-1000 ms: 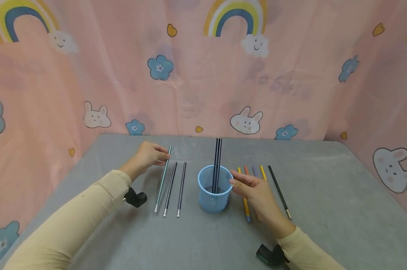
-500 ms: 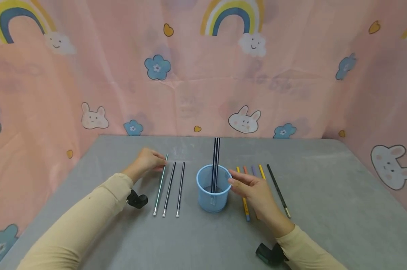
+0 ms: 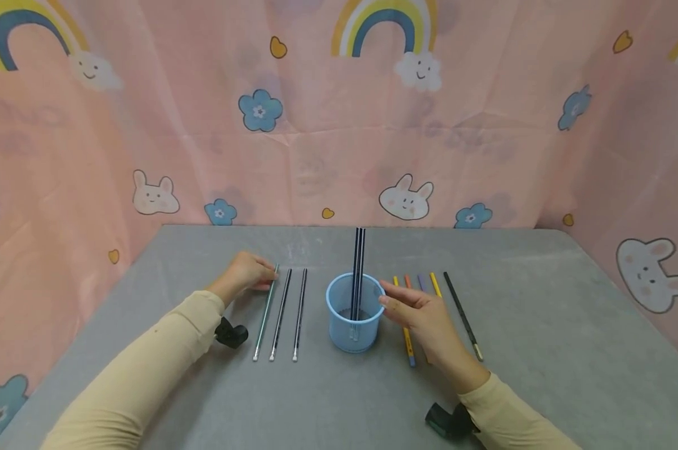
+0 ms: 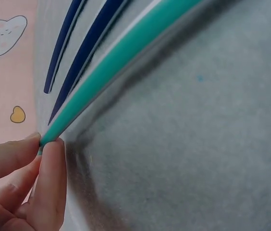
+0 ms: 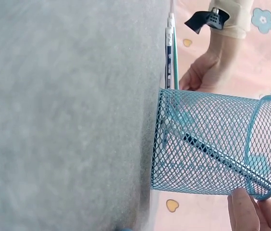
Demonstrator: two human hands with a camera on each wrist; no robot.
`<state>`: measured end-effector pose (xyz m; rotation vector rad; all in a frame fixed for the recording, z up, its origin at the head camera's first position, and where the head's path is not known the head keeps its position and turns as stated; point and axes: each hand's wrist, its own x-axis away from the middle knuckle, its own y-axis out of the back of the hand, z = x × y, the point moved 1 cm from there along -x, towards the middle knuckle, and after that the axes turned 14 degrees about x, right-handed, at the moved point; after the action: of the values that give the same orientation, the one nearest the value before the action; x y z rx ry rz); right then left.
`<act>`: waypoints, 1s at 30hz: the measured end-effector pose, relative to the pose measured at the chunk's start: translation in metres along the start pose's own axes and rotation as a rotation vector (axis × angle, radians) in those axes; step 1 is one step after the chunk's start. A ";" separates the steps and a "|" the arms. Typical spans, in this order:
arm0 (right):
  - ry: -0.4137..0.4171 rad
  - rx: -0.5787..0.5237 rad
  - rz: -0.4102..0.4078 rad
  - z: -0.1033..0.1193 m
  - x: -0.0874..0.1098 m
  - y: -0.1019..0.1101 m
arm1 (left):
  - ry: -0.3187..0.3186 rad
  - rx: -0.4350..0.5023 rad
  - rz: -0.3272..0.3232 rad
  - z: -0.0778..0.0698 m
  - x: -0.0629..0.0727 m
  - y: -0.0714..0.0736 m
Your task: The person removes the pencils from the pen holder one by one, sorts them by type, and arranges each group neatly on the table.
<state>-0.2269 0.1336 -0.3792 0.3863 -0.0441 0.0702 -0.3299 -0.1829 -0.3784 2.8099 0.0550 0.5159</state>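
Observation:
My left hand (image 3: 249,270) pinches the far end of a green pencil (image 3: 266,315) between thumb and fingers. This pencil lies leftmost on the grey table, its silvery end toward me. Two dark blue pencils (image 3: 280,315) lie side by side just right of it. In the left wrist view, the thumb and fingers meet at the tip of the green pencil (image 4: 111,67). My right hand (image 3: 428,322) holds the rim of a light blue mesh pen holder (image 3: 352,337) at its right side. Several dark striped pencils (image 3: 358,262) stand in the pen holder, leaning slightly.
Right of the pen holder, partly behind my right hand, lie several coloured pencils, among them a yellow one (image 3: 408,344) and an orange one (image 3: 408,282). A black pencil (image 3: 463,315) lies furthest right. A pink printed curtain (image 3: 316,137) hangs behind the table (image 3: 552,325).
My left hand has lowered the far end of the green pencil, which now lies alongside the dark blue ones. The right hand stays on the pen holder. The head view has shifted slightly.

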 end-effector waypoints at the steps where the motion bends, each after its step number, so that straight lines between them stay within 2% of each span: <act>1: -0.002 -0.001 0.002 0.000 0.000 0.000 | 0.002 0.004 -0.004 0.001 0.000 0.000; 30: 0.002 -0.003 -0.001 0.000 -0.001 -0.001 | -0.010 -0.013 -0.047 0.003 0.002 -0.003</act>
<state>-0.2278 0.1325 -0.3793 0.3830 -0.0421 0.0693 -0.3267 -0.1808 -0.3808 2.7911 0.1144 0.4902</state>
